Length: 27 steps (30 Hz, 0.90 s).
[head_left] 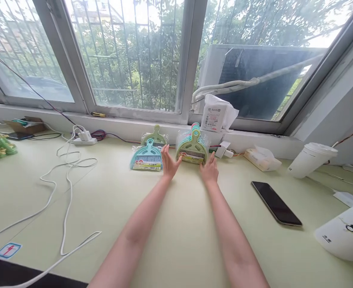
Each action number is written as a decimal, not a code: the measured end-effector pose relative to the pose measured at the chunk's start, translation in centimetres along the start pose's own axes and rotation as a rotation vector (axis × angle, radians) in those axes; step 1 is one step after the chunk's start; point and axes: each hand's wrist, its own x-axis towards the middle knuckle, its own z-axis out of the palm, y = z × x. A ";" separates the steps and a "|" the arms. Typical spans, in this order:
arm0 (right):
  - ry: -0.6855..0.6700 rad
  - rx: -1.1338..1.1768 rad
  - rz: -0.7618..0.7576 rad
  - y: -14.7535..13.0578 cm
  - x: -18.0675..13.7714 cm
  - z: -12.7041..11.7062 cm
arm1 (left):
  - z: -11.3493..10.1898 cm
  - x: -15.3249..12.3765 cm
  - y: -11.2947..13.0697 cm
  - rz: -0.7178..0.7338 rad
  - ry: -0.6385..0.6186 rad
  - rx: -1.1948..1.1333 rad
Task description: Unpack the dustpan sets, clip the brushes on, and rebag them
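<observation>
Against the window wall stands a stack of packaged mini dustpan-and-brush sets (pixel 191 150), a green one in front and teal and pink handles behind it. My left hand (pixel 169 163) is at the stack's left side, fingers raised and spread, thumb pointing at its lower left corner. At the lower right corner is my right hand (pixel 210 170), fingers stretched forward beside the stack; whether it presses on the wrapping is unclear. Just left of my left hand, a blue dustpan set (pixel 148 157) leans in front of a green dustpan set (pixel 156 134), both in clear wrapping.
Right of the stack are a white plug adapter (pixel 223 150), a tissue pack (pixel 262 158), a phone (pixel 276 203) and white cups (pixel 311 160). A white paper package (pixel 216 114) sits on the sill. White cable (pixel 70 188) and a power strip (pixel 84 140) lie on the left.
</observation>
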 end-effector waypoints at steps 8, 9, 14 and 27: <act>0.085 0.116 -0.038 1.4 -4.0 -2.7 | -11.1 0.0 -5.5 -0.436 -0.382 0.281; 0.094 0.129 -0.044 1.4 -4.4 -3.0 | -12.4 -0.5 -5.8 -0.379 -0.471 0.295; -0.003 0.201 -0.036 0.5 -7.1 -4.9 | -17.3 -4.5 -2.8 -0.198 -0.567 0.387; -0.610 0.702 -0.103 -3.4 -15.2 -8.8 | -17.1 -6.6 4.4 -0.800 -0.467 -0.081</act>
